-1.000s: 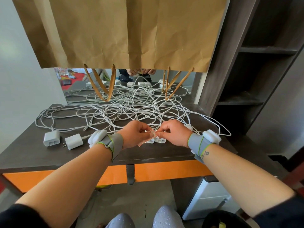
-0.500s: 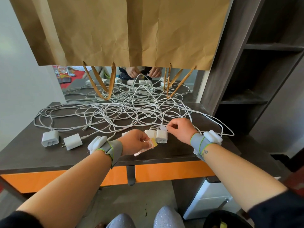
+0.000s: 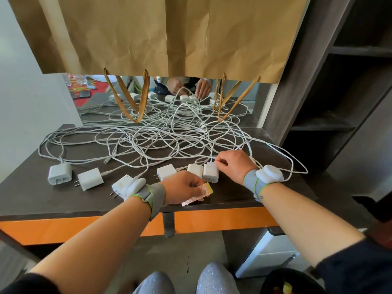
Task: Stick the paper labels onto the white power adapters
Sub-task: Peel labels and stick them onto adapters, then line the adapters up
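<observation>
Two hands low: left hand (image 3: 184, 187) pinches label sheet (image 3: 198, 194); right hand (image 3: 233, 165) fingertips (curled) press adapter (image 3: 210, 172), perhaps sticking label.

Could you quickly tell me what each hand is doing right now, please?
Left hand: grip on the label sheet.
Right hand: fingertips pinched at the adapter; label not visible.

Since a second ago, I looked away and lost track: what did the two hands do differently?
The hands parted. The right hand moved forward from the label sheet to the rightmost white power adapter, fingertips touching its far end. The left hand drew back slightly, keeping the strip of paper labels pinched. The other adapters and the tangled white cables stayed put.
</observation>
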A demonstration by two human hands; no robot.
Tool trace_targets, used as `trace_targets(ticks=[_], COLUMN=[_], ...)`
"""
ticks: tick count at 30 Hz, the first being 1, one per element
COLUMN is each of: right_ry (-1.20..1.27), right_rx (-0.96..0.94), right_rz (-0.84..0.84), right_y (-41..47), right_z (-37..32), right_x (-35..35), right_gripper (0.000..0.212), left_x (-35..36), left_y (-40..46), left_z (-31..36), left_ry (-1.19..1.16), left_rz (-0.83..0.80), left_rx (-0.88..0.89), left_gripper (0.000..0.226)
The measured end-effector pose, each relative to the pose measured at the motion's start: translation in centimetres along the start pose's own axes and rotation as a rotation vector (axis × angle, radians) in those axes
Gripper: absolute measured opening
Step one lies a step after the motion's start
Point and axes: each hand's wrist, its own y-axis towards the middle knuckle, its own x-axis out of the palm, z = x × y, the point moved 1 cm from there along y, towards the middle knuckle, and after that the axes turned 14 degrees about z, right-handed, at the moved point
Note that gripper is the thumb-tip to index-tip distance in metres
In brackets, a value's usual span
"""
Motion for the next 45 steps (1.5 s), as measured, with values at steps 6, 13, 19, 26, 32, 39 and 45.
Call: trace_targets(ticks=[6, 13, 19, 26, 32, 39, 45], right_ry=[-0.060, -0.037, -0.038, -0.154, -0.184, -0.101, -0.044], right_rx=[-0.070, -0.109, -0.080, 0.047, 0.225, 0.320, 0.338], right_rz=[-0.003, -0.026, -0.091, -0.012, -0.046, -0.068, 0.035], right_y=[-0.2, -0.6, -0.5, -0.6, -0.5, -0.9, -1.2], right_z=[-0.1, 0.4, 0.9, 0.3, -0.6, 0.0, 0.7], right_x=[0.3, 0.6, 0.9, 2.6, 4.5, 3.9, 2.0], right_gripper=[0.021, 0.020, 0.024, 0.041, 0.041, 0.027, 0.026], left_x=[0.0, 0.0, -0.4, -1.3, -0.5, 0.2, -0.1], left_y=[0.2, 0.2, 0.2, 0.3, 0.1, 0.4, -0.2], left_z=[-0.1, -0.3, -0.8, -1.6, -1.6, -0.5, -0.5], left_ry=[-0.043, -0.097, -0.238, -0.270, -0.332, -0.267, -0.369], left_rz=[0.010, -0.005, -0.027, 0.005, -0.032, -0.083, -0.004], left_rx=[-0.008, -0.048, -0.115, -0.162, -0.180, -0.118, -0.186], left_gripper=[0.008, 0.015, 0.013, 0.014, 0.014, 0.008, 0.017])
